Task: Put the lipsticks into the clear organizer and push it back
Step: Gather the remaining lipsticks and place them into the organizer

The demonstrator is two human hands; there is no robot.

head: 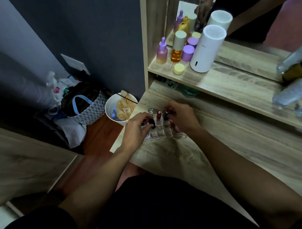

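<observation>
The clear organizer (163, 132) with small square cells sits at the near left corner of the wooden desk (185, 156). A pink-red lipstick (158, 116) stands upright in a back cell, and a clear-capped tube (150, 112) stands beside it. My left hand (138, 128) is at the organizer's left side, fingers closed on a black lipstick (152, 123) over the cells. My right hand (180, 117) is at the right side, fingertips pinching a dark lipstick with red on it (166, 114) above a back cell. The organizer's right part is hidden by this hand.
A shelf (215, 81) above the desk holds purple and amber bottles (175, 50), a yellow jar (178, 68) and a white cylinder device (206, 49) before a mirror. Clear bottles (295, 88) lie at right. A white bin (117, 109) and bags (85, 104) stand on the floor at left.
</observation>
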